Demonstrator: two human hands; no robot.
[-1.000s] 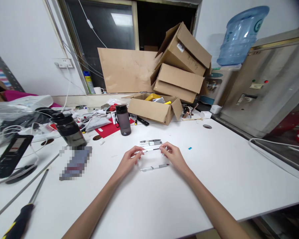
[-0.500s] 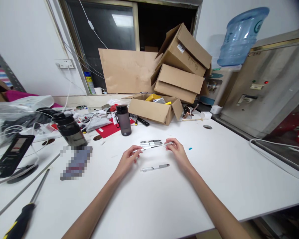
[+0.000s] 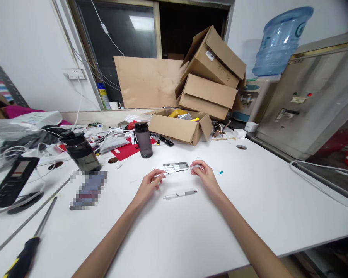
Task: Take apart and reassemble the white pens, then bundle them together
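Pinched in my left hand (image 3: 150,182) is the white barrel of a pen (image 3: 168,173). A thin dark rod, which looks like the pen's refill, runs from it toward my right hand (image 3: 202,173). The fingers of my right hand are closed on the pen's other end, a pale grey piece partly hidden by the fingertips. Just beyond, several similar pens (image 3: 175,164) lie side by side on the white table (image 3: 168,235). Nearer to me, between my forearms, lies another white pen with a grey grip (image 3: 179,195).
A dark water bottle (image 3: 144,141) and an open cardboard box (image 3: 174,127) stand behind the pens. On the left are a second bottle (image 3: 81,152), a blurred-out object (image 3: 89,191), a screwdriver (image 3: 29,247) and tangled cables. A small blue scrap (image 3: 221,172) lies right of my hand.
My right hand has shifted very slightly left, toward my left hand. Both hands keep their hold on the pen, and the other pens lie where they were.
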